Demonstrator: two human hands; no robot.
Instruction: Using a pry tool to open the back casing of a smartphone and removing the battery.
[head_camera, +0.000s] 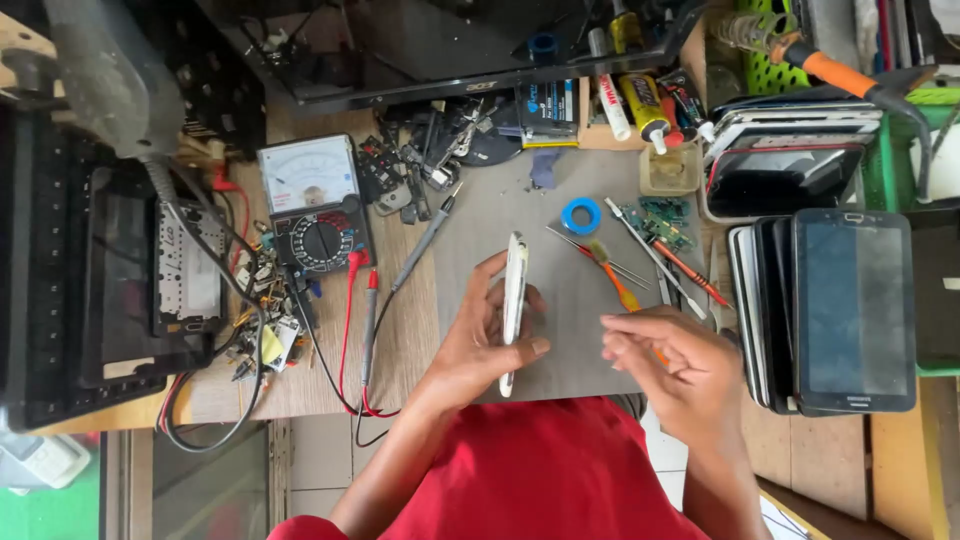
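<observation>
One white phone (514, 310) stands edge-up in left hand (480, 345).

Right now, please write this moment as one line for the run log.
left hand: holds white phone on edge | right hand: fingers pinched, beside phone, apart | under: grey mat | nearby: orange-handled tool

Both bare forearms reach up from the near edge of the surface. The left hand (485, 335) has its fingers curled in a clasp, thumb forward; the right hand (675, 365) hovers, fingers bunched together, pointing left.
</observation>
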